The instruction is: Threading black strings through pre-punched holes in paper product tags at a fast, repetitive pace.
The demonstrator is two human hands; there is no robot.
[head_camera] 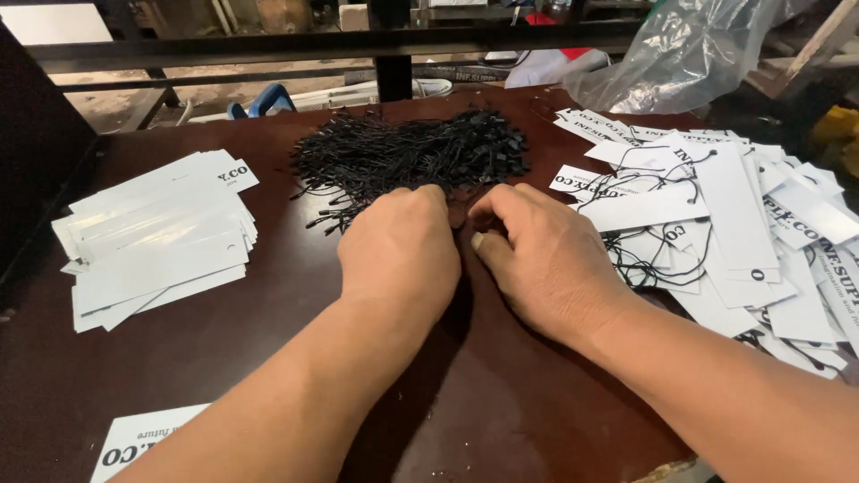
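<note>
Here both hands meet at the near edge of the cords [412, 156]: left hand [398, 250] curled, fingertips hidden; right hand [537, 259] pinched narrow, grip unclear. Judged step: picking out one cord. Strung tags [716, 224] lie right of the right hand, plain tags [157, 237] left, on the table [501, 411].

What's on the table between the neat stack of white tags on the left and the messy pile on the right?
In the head view, the heap of black strings and both hands, left hand and right hand, lie between the stack and pile.
</note>
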